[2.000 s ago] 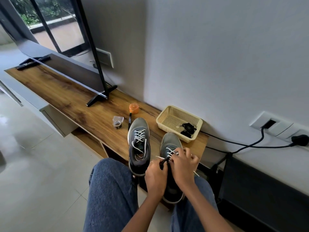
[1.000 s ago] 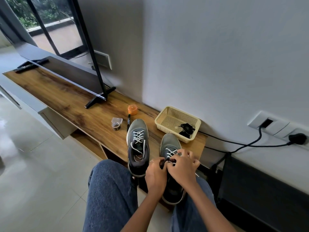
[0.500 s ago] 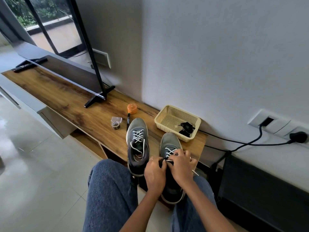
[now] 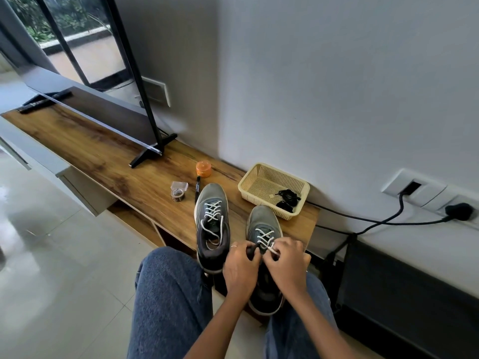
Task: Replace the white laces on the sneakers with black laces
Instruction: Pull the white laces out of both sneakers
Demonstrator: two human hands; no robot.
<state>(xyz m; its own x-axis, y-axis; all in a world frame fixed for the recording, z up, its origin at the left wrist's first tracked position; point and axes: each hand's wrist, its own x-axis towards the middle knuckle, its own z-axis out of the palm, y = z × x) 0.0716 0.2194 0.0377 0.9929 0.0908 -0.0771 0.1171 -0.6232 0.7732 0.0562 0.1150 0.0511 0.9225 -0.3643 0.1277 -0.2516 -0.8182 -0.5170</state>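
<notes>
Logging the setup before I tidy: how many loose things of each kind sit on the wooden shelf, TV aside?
Sneakers: 2, the left sneaker and the right sneaker
Basket: 1, the cream basket
Orange jar: 1
Black marker: 1
Small clear case: 1
Remote: 1
Total: 7

Both sneakers (image 4: 212, 203) are grey with white laces (image 4: 213, 212). The basket (image 4: 261, 177) is cream and perforated, holding black laces (image 4: 287, 197). The shelf (image 4: 103, 156) is brown woodgrain. The jar lid (image 4: 203, 167) is orange.
</notes>
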